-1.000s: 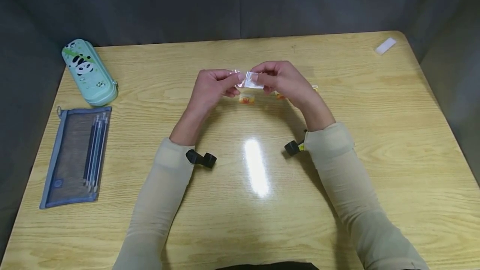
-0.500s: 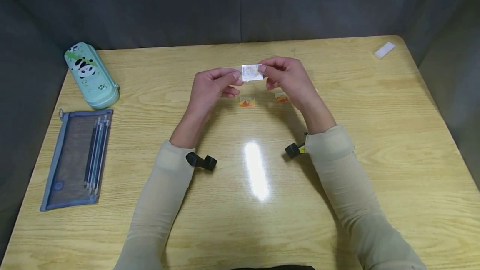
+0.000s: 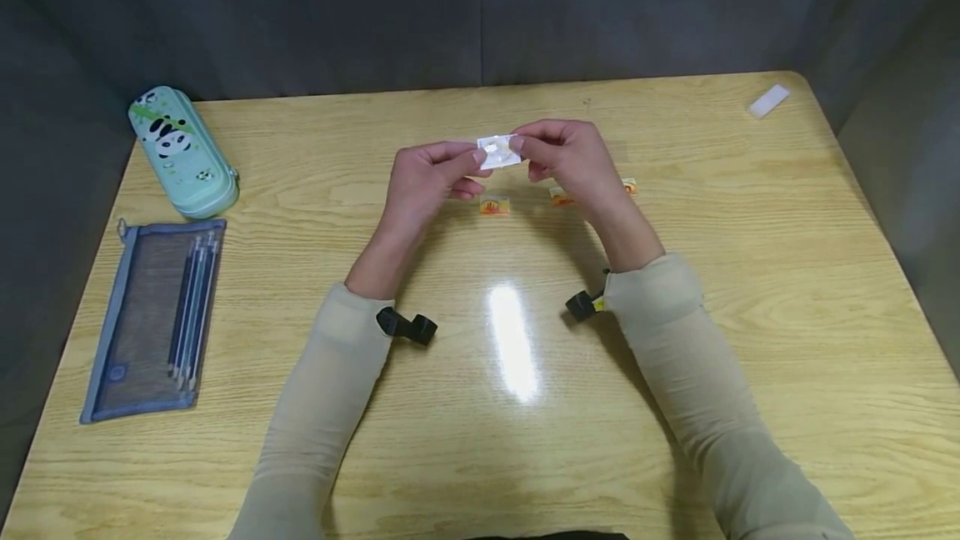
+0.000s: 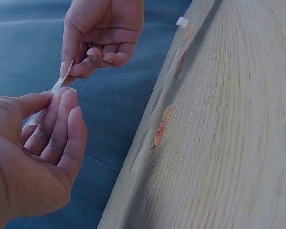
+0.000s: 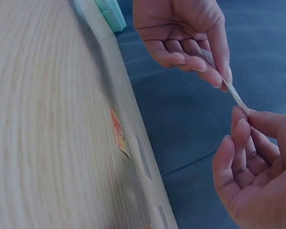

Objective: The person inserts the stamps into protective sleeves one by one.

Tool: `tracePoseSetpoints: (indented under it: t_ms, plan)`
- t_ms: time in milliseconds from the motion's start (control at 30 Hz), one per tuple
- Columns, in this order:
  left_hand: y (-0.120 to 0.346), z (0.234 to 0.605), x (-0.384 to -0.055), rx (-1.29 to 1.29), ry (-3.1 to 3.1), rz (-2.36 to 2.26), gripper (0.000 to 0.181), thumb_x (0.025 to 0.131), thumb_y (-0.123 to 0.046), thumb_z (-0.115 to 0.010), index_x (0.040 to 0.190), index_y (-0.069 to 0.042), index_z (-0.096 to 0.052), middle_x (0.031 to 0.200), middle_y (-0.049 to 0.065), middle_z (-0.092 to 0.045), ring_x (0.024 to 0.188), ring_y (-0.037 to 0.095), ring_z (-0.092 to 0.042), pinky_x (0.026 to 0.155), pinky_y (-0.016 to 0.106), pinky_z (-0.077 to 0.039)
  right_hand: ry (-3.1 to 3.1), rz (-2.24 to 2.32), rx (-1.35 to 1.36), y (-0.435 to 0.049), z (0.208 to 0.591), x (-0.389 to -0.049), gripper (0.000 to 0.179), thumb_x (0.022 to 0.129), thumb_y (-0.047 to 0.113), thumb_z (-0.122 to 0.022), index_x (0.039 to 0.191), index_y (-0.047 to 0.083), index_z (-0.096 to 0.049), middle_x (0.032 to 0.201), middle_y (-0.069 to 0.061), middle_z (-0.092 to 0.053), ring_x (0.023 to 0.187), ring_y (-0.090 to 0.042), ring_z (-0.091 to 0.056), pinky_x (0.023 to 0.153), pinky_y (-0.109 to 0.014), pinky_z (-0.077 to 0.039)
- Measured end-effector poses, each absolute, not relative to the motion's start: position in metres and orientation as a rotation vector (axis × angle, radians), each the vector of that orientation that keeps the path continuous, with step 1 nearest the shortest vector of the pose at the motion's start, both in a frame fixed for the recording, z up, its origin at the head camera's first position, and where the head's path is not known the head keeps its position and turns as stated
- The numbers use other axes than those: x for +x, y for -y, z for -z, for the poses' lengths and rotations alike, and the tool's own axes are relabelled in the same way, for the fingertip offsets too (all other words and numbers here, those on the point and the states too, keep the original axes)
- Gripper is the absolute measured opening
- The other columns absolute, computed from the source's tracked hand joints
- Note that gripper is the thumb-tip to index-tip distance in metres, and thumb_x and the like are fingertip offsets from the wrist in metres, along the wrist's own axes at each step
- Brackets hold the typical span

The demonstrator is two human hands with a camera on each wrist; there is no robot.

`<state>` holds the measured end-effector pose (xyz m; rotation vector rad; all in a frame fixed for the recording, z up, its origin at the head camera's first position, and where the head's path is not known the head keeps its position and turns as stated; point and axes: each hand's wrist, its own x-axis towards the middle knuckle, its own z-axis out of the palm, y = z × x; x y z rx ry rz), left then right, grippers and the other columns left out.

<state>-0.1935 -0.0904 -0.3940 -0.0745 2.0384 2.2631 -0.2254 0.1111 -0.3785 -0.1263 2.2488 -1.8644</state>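
A small, flat white packet (image 3: 497,153) with a pale printed or shiny middle is held above the table between both hands. My left hand (image 3: 423,190) pinches its left end between thumb and fingers. Its right end is pinched by my right hand (image 3: 573,161). Seen nearly edge-on in the right wrist view, the packet (image 5: 236,96) looks thin and slightly tilted. Beneath the hands lie small yellow-orange printed pieces: one piece (image 3: 495,205) in the middle, a second piece (image 3: 561,197) partly covered by the right hand, and a third piece (image 3: 630,186) beside the right wrist.
On the left of the wooden table (image 3: 480,457) lie a mint panda pencil case (image 3: 180,152) and a blue mesh zip pouch (image 3: 142,315) with several pens inside. A small white block (image 3: 768,101) sits at the far right corner. Dark curtains hang behind.
The white packet has turned to show its printed face, then shifted slightly left and tilted. The clear, shiny reddish bit at the left fingers no longer shows. Both hands keep pinching.
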Motion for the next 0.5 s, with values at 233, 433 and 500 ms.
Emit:
tracePoseSetpoints:
  t_ms: [233, 433, 500]
  plan:
    - [0.0914, 0.395, -0.1942, -0.077, -2.028, -2.256, 0.025, 0.093, -0.012, -0.074, 0.112, 0.003, -0.074, 0.08, 0.004, -0.077, 0.062, 0.013, -0.073, 0.06, 0.025, -0.062, -2.251, 1.836, -0.144, -0.1075, 0.3787, -0.224, 0.022, 0.097, 0.02, -0.07, 0.111, 0.003, -0.075, 0.086, 0.004, -0.069, 0.065, -0.009, -0.059, 0.065, -0.02, -0.056]
    - [0.0936, 0.393, -0.1947, -0.097, -2.021, -2.286, 0.025, 0.094, -0.012, -0.074, 0.113, 0.004, -0.074, 0.078, 0.003, -0.076, 0.06, 0.013, -0.073, 0.058, 0.024, -0.062, -2.206, 1.864, -0.156, -0.1098, 0.3788, -0.2255, 0.018, 0.098, 0.02, -0.07, 0.107, 0.005, -0.075, 0.085, 0.002, -0.071, 0.065, -0.011, -0.057, 0.064, -0.02, -0.054]
    - [0.0933, 0.3924, -0.1947, -0.092, -2.014, -2.288, 0.025, 0.094, -0.012, -0.074, 0.113, 0.005, -0.074, 0.077, 0.002, -0.076, 0.06, 0.013, -0.073, 0.058, 0.024, -0.061, -2.191, 1.865, -0.161, -0.1102, 0.3795, -0.2258, 0.016, 0.098, 0.019, -0.069, 0.105, 0.006, -0.074, 0.084, 0.002, -0.07, 0.066, -0.011, -0.058, 0.064, -0.021, -0.054]
